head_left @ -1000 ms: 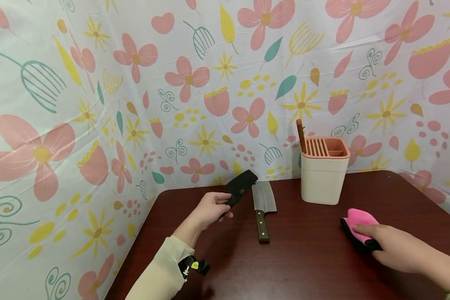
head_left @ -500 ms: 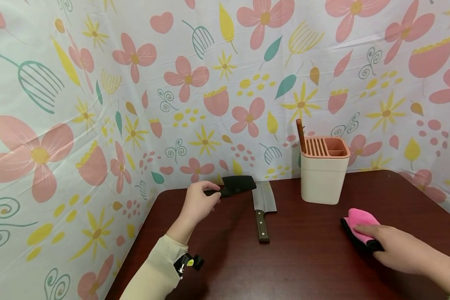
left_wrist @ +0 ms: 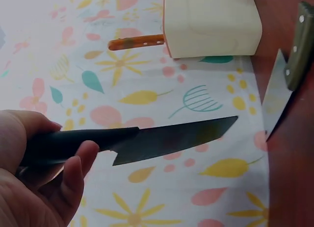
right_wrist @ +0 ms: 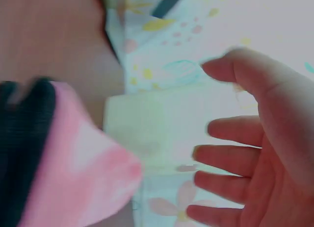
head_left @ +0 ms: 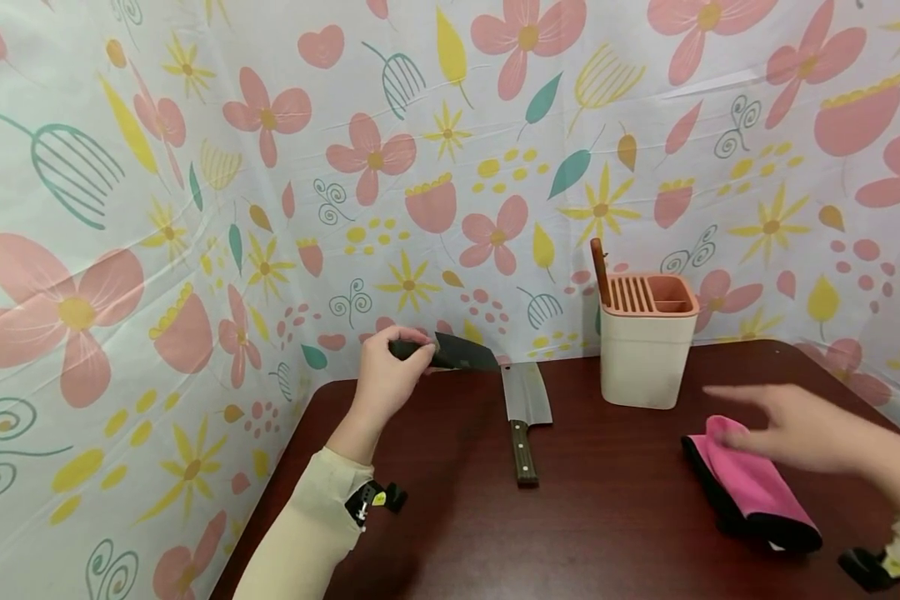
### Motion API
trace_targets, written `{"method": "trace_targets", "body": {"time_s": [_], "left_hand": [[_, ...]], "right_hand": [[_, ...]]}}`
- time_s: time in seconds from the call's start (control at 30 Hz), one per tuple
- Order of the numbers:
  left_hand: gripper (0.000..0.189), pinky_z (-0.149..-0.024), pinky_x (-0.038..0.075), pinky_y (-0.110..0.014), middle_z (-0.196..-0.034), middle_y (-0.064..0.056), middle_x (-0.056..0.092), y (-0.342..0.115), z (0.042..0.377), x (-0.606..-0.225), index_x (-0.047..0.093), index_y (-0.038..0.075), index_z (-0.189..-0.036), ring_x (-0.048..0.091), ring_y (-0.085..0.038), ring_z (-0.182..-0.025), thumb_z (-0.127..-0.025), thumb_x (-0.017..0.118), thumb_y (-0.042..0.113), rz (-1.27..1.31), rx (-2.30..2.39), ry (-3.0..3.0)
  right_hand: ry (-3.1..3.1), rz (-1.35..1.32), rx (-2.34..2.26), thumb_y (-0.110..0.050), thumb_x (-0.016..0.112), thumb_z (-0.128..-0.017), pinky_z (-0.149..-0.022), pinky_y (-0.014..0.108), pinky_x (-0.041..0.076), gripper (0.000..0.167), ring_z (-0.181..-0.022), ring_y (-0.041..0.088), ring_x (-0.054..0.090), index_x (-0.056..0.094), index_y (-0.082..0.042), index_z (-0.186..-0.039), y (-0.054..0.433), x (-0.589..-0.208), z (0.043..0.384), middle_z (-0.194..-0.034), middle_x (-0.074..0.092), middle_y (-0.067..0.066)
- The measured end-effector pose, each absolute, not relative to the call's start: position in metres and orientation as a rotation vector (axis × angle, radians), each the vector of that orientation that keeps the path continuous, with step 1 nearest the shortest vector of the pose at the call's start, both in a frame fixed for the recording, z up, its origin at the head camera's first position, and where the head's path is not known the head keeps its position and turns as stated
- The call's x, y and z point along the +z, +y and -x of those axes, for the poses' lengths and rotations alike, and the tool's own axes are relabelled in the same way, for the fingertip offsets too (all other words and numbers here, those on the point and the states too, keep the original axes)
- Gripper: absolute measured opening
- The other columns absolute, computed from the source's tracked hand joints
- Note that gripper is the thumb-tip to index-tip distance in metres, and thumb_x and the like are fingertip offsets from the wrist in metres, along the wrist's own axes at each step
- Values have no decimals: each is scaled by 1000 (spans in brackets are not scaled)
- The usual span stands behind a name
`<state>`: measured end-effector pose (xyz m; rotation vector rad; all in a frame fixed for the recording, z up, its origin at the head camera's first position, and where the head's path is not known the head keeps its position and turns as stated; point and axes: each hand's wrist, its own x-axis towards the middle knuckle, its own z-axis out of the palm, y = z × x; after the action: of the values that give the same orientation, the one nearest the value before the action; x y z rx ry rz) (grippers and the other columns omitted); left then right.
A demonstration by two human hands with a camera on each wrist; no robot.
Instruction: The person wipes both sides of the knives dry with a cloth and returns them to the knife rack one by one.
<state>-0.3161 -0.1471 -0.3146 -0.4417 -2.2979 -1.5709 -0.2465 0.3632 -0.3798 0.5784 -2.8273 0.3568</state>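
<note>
My left hand [head_left: 386, 375] grips a black knife [head_left: 465, 353] by its handle, the blade pointing right above the table's back edge. In the left wrist view the knife's dark blade [left_wrist: 171, 141] shows whole, with fingers and thumb around the handle. Just right of its tip, a cleaver [head_left: 527, 393] with a riveted olive-brown handle lies on the table. A pink cloth with black trim [head_left: 768, 492] lies folded at the right. Over its far end my right hand [head_left: 810, 429] is spread, fingers extended; the right wrist view shows this hand [right_wrist: 274, 138] apart from the cloth.
A cream knife holder [head_left: 645, 362] with an orange slotted top stands at the table's back right. A brown-handled utensil [head_left: 600, 271] sticks up from its left side. Flower-patterned fabric [head_left: 435, 275] hangs behind the dark red table [head_left: 592, 517] and along its left.
My left hand has moved left and up with the knife, turning its blade flatter. My right hand has let go of the pink cloth and lifted; the cloth has spread out toward me.
</note>
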Motion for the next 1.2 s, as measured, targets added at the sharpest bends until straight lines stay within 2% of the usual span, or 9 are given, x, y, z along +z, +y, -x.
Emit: {"method": "trace_targets", "body": {"time_s": [0.1, 0.17, 0.33, 0.47, 0.57, 0.73, 0.9, 1.03, 1.2], "left_hand": [[12, -57, 57, -40, -90, -9, 73, -142, 321, -303, 72, 17, -97, 71, -26, -67, -94, 75, 28, 513, -1520, -2277], [15, -53, 55, -41, -83, -11, 71, -137, 325, -295, 69, 17, -96, 68, -27, -63, -95, 73, 31, 563, -1490, -2267], [20, -56, 57, -41, -92, -7, 73, -120, 337, -270, 55, 14, -102, 66, -34, -65, -100, 63, 32, 717, -1495, -2228], [20, -54, 54, -36, -95, -7, 71, -103, 341, -245, 44, 13, -105, 66, -31, -65, -102, 56, 29, 848, -1475, -2169], [20, -55, 49, -32, -92, -9, 67, -87, 343, -227, 38, 11, -109, 64, -22, -66, -103, 53, 24, 945, -1403, -2102], [20, -53, 40, -32, -82, -7, 59, -59, 343, -199, 34, 8, -111, 51, -21, -57, -105, 48, 21, 1081, -1267, -2010], [19, -46, 43, -30, -76, -4, 56, -27, 342, -176, 34, 10, -113, 45, -21, -44, -104, 45, 23, 1102, -1192, -1967], [19, -48, 39, -28, -76, -2, 52, -3, 346, -162, 34, 9, -114, 44, -20, -49, -104, 45, 21, 1096, -1116, -1953], [17, -53, 36, -26, -77, -2, 46, 20, 354, -152, 34, 9, -113, 43, -20, -57, -104, 45, 19, 1070, -1082, -1973]], "right_hand": [[-2791, -527, 386, -42, 77, -92, -83, 43, 57, 60, -104, 20, 69, 62, -12, -141, 364, -357, 263, -127, 72, 17], [-2798, -503, 428, -40, 73, -95, -81, 44, 57, 61, -104, 26, 70, 58, -8, -145, 365, -344, 275, -131, 69, 22], [-2849, -459, 501, -35, 61, -103, -73, 38, 51, 62, -84, 25, 67, 46, -2, -153, 363, -325, 301, -138, 61, 30], [-2793, -437, 463, -24, 59, -101, -83, 58, 53, 63, -100, 48, 66, 38, -1, -157, 358, -324, 319, -149, 47, 38], [-2718, -439, 404, -13, 60, -96, -95, 69, 47, 66, -127, 59, 51, 38, 2, -156, 355, -332, 331, -153, 38, 41], [-2709, -464, 366, -7, 63, -90, -104, 70, 40, 71, -143, 58, 34, 37, 6, -155, 345, -348, 345, -161, 27, 37], [-2686, -389, 360, -10, 60, -91, -96, 70, 44, 69, -144, 56, 34, 39, 3, -154, 339, -360, 347, -165, 25, 32], [-2626, -325, 383, -10, 59, -90, -91, 68, 47, 64, -140, 56, 40, 44, 2, -151, 334, -365, 347, -163, 30, 31], [-2584, -279, 418, -10, 58, -89, -93, 71, 46, 61, -136, 56, 44, 48, 1, -149, 332, -371, 348, -161, 33, 31]]}}
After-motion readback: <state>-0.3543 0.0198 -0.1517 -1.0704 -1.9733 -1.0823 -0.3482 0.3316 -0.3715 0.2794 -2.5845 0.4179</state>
